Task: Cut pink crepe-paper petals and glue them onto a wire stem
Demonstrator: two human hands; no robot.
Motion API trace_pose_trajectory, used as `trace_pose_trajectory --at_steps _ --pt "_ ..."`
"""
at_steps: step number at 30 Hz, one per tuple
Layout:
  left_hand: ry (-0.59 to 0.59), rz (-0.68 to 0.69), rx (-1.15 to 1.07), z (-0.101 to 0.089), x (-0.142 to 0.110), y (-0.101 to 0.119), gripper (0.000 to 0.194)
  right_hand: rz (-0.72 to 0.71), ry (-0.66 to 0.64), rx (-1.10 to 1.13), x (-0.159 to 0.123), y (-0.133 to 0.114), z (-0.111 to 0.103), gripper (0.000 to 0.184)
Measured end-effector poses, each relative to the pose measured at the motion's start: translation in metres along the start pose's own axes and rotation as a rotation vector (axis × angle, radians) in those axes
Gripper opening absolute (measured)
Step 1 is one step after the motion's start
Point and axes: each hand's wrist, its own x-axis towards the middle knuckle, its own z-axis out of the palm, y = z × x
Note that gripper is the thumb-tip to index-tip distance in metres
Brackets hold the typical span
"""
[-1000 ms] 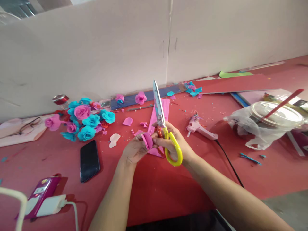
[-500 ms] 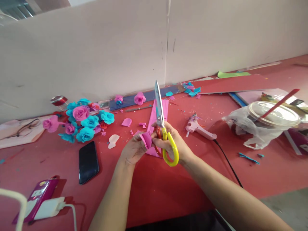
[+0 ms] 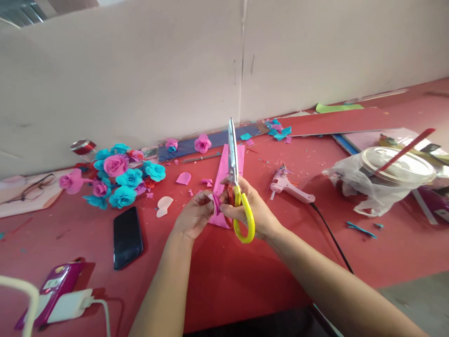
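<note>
My left hand (image 3: 195, 211) pinches a small curved piece of pink paper (image 3: 215, 204). Against the paper's right edge rest the fingertips of my right hand (image 3: 254, 210), which also grips a pair of scissors (image 3: 233, 171). The blades point up and look closed; one handle loop is yellow, the other red-orange. Below and behind both hands lies a long pink paper strip (image 3: 220, 173) on the red table. Pink petal-shaped cutouts (image 3: 183, 178) and a pale heart-shaped paper (image 3: 164, 206) lie left of it.
Pink and blue paper flowers (image 3: 121, 175) stand bunched at left, near a black phone (image 3: 128, 238) and a purple power strip (image 3: 56, 288). A pink glue gun (image 3: 291, 187) trails its cord at right. Beyond sits a lidded container (image 3: 396, 166) in a plastic bag.
The pink paper in my fingers has turned and now shows more edge-on, more tightly curled. The scissors have tilted slightly and become more upright. The view has shifted a little.
</note>
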Motion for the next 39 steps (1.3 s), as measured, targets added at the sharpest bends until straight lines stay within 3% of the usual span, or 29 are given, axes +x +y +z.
trace_pose_trajectory --at_steps 14,19,24,28,33,39 --pt "0.004 -0.034 -0.022 -0.001 -0.002 -0.003 0.025 -0.123 0.068 -0.014 -0.009 0.003 0.012 0.032" --pt "0.009 -0.014 -0.082 -0.005 0.0 -0.006 0.024 -0.097 0.088 0.041 -0.007 0.003 0.009 0.038" --pt "-0.061 -0.025 -0.059 -0.006 0.001 -0.007 0.027 -0.067 0.103 0.057 -0.005 0.002 0.006 0.037" --pt "-0.025 -0.014 -0.081 -0.006 0.001 -0.004 0.019 -0.102 0.096 0.008 -0.006 0.0 0.006 0.033" --pt "0.016 -0.028 -0.083 -0.004 0.001 -0.001 0.015 -0.095 0.097 -0.044 -0.006 0.002 0.006 0.045" --pt "0.039 -0.046 -0.092 -0.006 0.001 -0.002 0.018 -0.112 0.059 -0.044 -0.004 0.005 0.004 0.034"
